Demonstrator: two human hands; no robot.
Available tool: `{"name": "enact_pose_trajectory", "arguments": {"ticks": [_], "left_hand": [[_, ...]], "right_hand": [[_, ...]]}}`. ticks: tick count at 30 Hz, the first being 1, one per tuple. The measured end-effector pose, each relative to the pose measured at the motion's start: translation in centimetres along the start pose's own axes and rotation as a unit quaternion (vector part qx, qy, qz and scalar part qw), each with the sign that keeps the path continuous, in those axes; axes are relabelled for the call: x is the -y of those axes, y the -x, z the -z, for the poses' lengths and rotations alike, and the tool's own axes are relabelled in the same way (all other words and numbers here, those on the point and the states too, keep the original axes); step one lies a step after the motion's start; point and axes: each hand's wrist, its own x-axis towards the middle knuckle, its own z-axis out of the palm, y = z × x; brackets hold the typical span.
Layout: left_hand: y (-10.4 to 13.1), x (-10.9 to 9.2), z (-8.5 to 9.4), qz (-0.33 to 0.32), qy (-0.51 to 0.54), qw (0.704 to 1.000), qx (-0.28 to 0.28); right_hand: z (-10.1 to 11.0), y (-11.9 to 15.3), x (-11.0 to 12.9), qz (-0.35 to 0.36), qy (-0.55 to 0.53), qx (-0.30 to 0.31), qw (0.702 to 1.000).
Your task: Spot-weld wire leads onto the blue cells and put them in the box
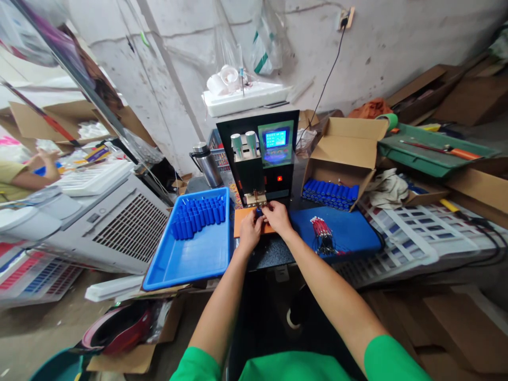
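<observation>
The step in hand seems to be steadying a blue cylinder (259,212) at the foot of the black machine (246,177), twelve o'clock; left hand (250,230) and right hand (278,216) pinch it, fingertips nearly together. The next move likely calls for exact alignment. At nine, smooth upright cylinders (198,217) fill part of a glossy plastic tray (186,263); at three, thin red-and-black wires (323,233) lie bunched

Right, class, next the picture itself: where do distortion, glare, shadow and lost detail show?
Head view: wide-angle stretching slants the edges, softening the person at far left and pulling the white crate outward; head view: the lit screen glows, its text hard to read; head view: deep shadow under the table; head view: the blue piece between the fingers is too small for detail.
</observation>
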Motion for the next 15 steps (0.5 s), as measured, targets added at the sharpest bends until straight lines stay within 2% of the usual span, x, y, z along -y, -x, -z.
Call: {"name": "enact_pose_trajectory", "arguments": {"ticks": [15], "left_hand": [[0.04, -0.46, 0.22, 0.004, -0.004, 1.000, 0.002]], "right_hand": [[0.06, 0.11, 0.08, 0.023, 0.030, -0.016, 0.999]]}}
